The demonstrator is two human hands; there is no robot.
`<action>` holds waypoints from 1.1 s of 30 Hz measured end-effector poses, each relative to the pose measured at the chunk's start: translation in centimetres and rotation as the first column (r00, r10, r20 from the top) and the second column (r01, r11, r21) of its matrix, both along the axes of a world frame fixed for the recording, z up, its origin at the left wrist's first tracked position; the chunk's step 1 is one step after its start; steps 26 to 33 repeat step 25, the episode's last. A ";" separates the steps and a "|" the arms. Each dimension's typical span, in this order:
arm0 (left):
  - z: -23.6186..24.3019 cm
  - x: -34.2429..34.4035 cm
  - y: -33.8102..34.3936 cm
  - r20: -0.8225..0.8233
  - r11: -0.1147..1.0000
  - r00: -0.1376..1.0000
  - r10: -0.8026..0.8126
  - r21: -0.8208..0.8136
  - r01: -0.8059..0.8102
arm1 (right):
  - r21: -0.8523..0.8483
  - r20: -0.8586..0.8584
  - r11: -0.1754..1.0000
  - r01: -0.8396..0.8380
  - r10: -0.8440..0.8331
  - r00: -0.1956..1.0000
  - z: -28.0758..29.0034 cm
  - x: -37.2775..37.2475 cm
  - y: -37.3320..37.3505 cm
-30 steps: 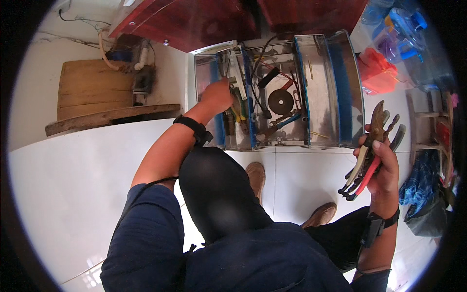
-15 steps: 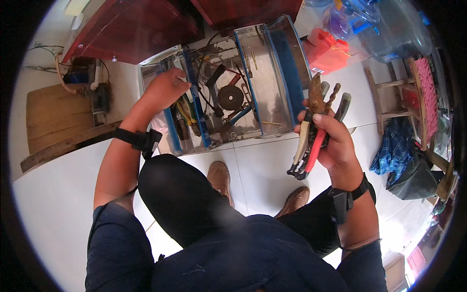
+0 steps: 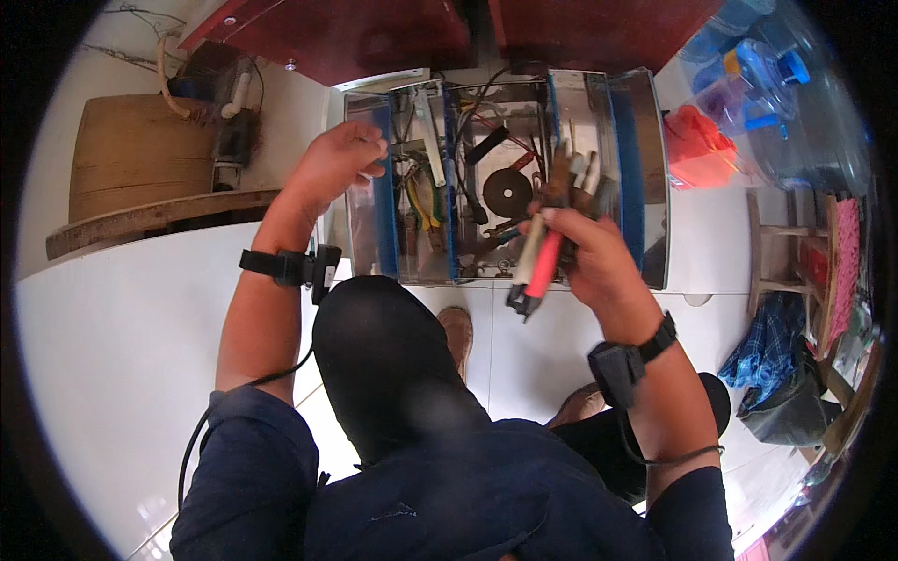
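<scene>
My right hand is wrapped round hand tools, among them pliers with one cream and one red handle. Their rusty jaws point away from me, over the right part of a clear-sided drawer with blue-edged dividers; motion smears the other tools in that grip. My left hand hovers at the drawer's left side, fingers partly curled and apart, with nothing visible in them. Beside it, the left compartment holds a pale metal strip and yellow-green handled tools. A dark round disc lies in the middle compartment.
Dark red cabinet fronts stand above the drawer. To the right are a red plastic container, large clear bottles and a wooden stool frame. A cardboard piece leans at the left. My shoes rest on pale tiles.
The view has shifted, so the drawer sits further right. My left hand has drawn back from the compartment to the drawer's left edge. My right hand has brought the pliers over the drawer.
</scene>
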State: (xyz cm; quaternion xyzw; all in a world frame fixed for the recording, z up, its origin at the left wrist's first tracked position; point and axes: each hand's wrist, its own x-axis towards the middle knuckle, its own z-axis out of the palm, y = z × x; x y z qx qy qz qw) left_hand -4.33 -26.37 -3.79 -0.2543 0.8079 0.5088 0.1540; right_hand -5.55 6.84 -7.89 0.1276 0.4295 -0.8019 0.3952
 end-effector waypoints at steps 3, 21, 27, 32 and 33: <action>-1.4 1.9 -0.6 0.048 0.997 0.997 0.056 0.057 -0.059 | -0.005 -0.033 0.998 -0.063 0.063 0.997 -2.5 -0.2 -5.7; -5.3 4.2 -0.2 0.186 0.921 0.981 0.054 0.370 -0.121 | 0.582 -0.273 0.808 -0.092 0.301 0.914 -6.0 1.9 -19.8; -5.7 4.1 -0.3 0.171 0.882 0.985 0.038 0.458 -0.113 | 0.485 -0.266 0.872 -0.064 0.218 0.939 -7.4 2.4 -20.4; -5.7 4.1 -0.3 0.171 0.882 0.985 0.038 0.458 -0.113 | 0.485 -0.266 0.872 -0.064 0.218 0.939 -7.4 2.4 -20.4; -5.7 4.1 -0.3 0.171 0.882 0.985 0.038 0.458 -0.113 | 0.485 -0.266 0.872 -0.064 0.218 0.939 -7.4 2.4 -20.4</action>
